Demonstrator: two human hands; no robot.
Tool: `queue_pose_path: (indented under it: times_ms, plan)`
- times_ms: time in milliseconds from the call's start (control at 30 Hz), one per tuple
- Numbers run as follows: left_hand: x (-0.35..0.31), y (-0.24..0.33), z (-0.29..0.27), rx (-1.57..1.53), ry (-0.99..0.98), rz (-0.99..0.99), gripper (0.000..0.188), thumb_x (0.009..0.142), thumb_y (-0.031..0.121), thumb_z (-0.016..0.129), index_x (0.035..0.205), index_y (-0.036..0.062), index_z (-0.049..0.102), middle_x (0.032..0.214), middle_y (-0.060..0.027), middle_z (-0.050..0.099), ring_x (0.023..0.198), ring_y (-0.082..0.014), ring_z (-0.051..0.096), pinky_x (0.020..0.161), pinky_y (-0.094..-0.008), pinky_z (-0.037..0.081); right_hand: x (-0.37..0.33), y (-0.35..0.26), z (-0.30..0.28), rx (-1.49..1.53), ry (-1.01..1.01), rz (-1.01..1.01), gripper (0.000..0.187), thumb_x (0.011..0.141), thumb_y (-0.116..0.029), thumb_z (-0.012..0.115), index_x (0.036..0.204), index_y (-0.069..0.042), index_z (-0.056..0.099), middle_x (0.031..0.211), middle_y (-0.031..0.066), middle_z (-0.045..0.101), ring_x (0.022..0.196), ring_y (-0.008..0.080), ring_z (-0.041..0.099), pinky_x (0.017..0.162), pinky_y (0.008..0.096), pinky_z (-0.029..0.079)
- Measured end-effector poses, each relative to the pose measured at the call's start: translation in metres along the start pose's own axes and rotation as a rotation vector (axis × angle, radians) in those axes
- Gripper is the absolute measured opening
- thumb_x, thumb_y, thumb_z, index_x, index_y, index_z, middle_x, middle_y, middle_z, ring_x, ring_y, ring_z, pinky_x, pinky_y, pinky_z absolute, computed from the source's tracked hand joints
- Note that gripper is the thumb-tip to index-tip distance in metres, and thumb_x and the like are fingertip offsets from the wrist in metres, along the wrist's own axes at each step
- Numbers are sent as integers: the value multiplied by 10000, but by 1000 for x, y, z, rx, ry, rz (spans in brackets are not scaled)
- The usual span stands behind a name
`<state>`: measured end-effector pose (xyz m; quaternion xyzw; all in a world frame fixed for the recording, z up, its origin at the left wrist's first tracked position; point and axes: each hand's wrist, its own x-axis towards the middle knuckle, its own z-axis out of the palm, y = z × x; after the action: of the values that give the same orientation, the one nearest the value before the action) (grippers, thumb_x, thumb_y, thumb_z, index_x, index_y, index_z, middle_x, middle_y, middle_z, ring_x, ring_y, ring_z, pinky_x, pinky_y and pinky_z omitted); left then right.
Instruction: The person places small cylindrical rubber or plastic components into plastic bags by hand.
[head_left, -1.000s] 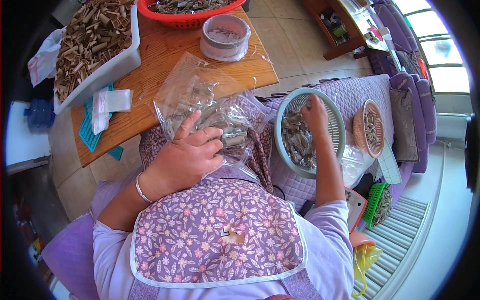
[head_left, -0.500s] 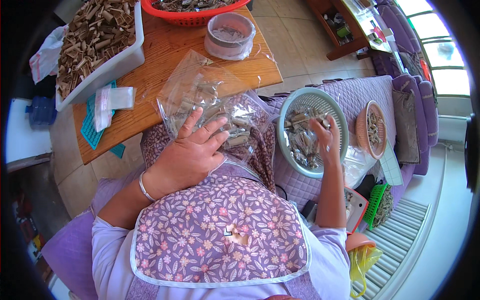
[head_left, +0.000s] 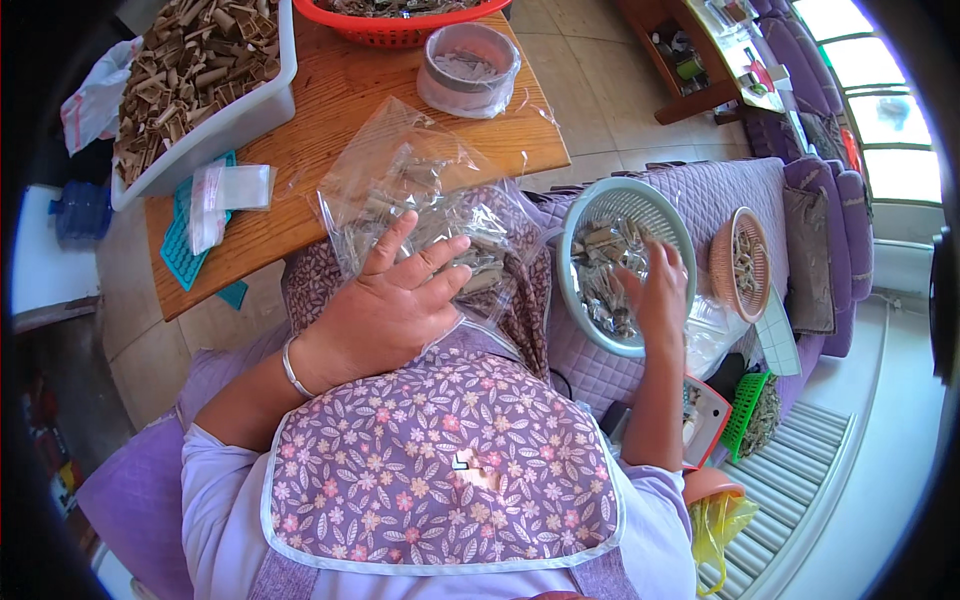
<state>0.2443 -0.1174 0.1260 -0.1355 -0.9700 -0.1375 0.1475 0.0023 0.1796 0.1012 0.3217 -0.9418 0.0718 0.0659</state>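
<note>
My left hand (head_left: 392,310) lies with its fingers spread on a large clear plastic bag (head_left: 375,135) in my lap. Inside the bag are several small shiny packets (head_left: 425,215) of brownish, bark-like pieces. To the right, my right hand (head_left: 662,300) reaches into a grey-green oval basket (head_left: 583,200). Its thumb and fingers are apart, with nothing visible between them. Similar wrapped packets (head_left: 605,300) fill the bottom of that basket, partly hidden by the hand.
A white bin (head_left: 215,135) of brown curled pieces, a red basket (head_left: 400,33) and a plastic-wrapped round tin (head_left: 470,95) stand on the wooden table (head_left: 330,85). A peach basket (head_left: 768,270) sits on the purple quilted sofa (head_left: 740,185). A green basket (head_left: 743,415) stands lower right.
My right hand has opened over the basket; the piece at its fingertips no longer shows there. My left hand stays on the bag.
</note>
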Motion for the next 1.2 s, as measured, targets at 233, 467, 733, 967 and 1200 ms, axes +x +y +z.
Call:
queue_pose_path:
  times_ms: [233,467,733,967,1200]
  plan:
    - [-2,-4,0,-7,-12,21,109,857,175,612,764,145,660,1226,-6,653,1376,-215,469,1224,-606,165,-45,83,43,69,-211,198,536,804,-135,803,1262,-25,547,1087,192,602,990,335,640,846,428,526]
    - [1,2,1,4,6,18,107,850,183,612,760,144,655,1209,-6,653,1357,-209,486,1224,-598,174,-24,-13,-35,999,-332,504,442,934,-216,711,1280,-8,531,1035,107,630,873,179,639,634,297,513]
    - [-7,-1,-7,0,24,15,56,792,149,619,825,147,664,994,9,601,1147,-176,570,1223,-582,202,3,-101,0,1065,-253,-37,425,889,5,696,1298,-35,587,1266,131,621,1097,275,647,908,382,541]
    - [1,2,5,-24,57,38,61,801,151,597,743,162,613,935,27,563,1117,-139,551,1243,-553,183,-11,20,63,-175,-435,16,494,712,-53,728,1198,-84,646,1172,183,611,1128,388,594,957,480,500]
    - [-4,-2,4,5,42,22,74,814,151,592,753,164,634,964,26,579,1153,-139,545,1244,-551,180,-19,69,37,772,-115,319,354,777,-49,700,1115,-56,594,998,99,642,900,240,633,768,339,516]
